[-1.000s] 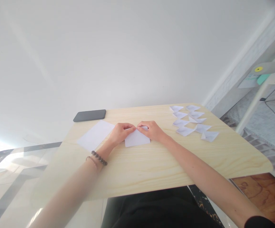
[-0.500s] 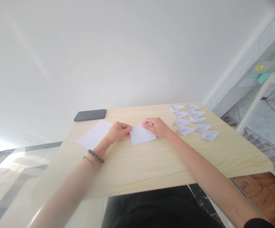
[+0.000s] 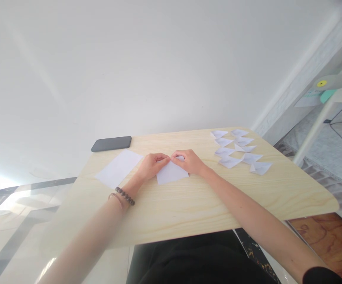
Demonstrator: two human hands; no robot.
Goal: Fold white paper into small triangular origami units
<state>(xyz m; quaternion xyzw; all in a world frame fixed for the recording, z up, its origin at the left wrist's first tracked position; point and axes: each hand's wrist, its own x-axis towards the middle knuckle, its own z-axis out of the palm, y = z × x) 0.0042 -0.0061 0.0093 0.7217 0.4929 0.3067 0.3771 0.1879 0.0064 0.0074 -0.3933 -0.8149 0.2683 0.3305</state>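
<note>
A small white sheet of paper (image 3: 172, 174) is pinched along its far edge by both my hands, over the middle of the table. My left hand (image 3: 152, 165) grips it with thumb and fingers near the middle of that edge, covering its left corner. Almost touching those fingertips, my right hand (image 3: 188, 161) has thumb and forefinger closed on the same edge. Left of my left hand, a larger flat white sheet (image 3: 119, 167) lies on the table, with my left wrist beside its near right side.
Several folded white paper pieces (image 3: 230, 161) lie in rows at the table's right. A dark phone (image 3: 111, 143) rests at the far left edge. The wooden table (image 3: 171, 213) meets a white wall behind. A white metal frame (image 3: 315, 126) stands to the right.
My hands have come together, the left shifting right and the right shifting left, until the fingertips nearly meet at the paper's far edge. The small sheet has moved slightly left and nearer.
</note>
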